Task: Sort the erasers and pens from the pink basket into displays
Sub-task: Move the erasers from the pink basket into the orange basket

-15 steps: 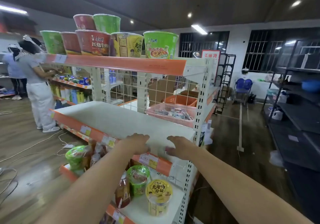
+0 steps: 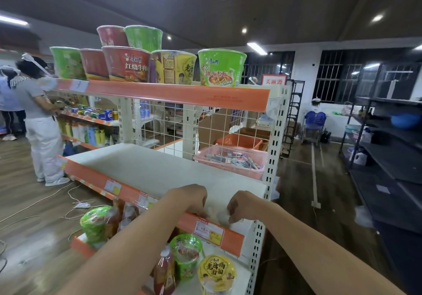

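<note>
Both hands hung over the front edge of the white metal middle shelf (image 2: 148,171), close together and just above its orange price strip (image 2: 212,228). The left hand (image 2: 189,200) and the right hand (image 2: 242,205) each had their fingers curled downward. Something pale and blurred sat under the fingertips, and I could not tell whether either hand held it. The pink plastic basket (image 2: 228,169) lay at the far right back of that shelf, well apart from the hands, with the shelf's bare white surface between them. It was filled with a jumble of pens (image 2: 233,159), too many and too small to count. The basket sat at the wire grid panel (image 2: 159,121) along the shelf's back, though on which side of it was unclear. One orange plastic basket (image 2: 237,140) stood just behind the pink one. Above the middle shelf, seven instant-noodle bowls (image 2: 221,68) stood on the top shelf (image 2: 182,93), five in a row and two stacked on them. Below it stood two green bowls (image 2: 186,251), one yellow-lidded cup (image 2: 217,272) and a red sauce bottle (image 2: 164,272). Left of the shelf stood two people (image 2: 43,121).
</note>
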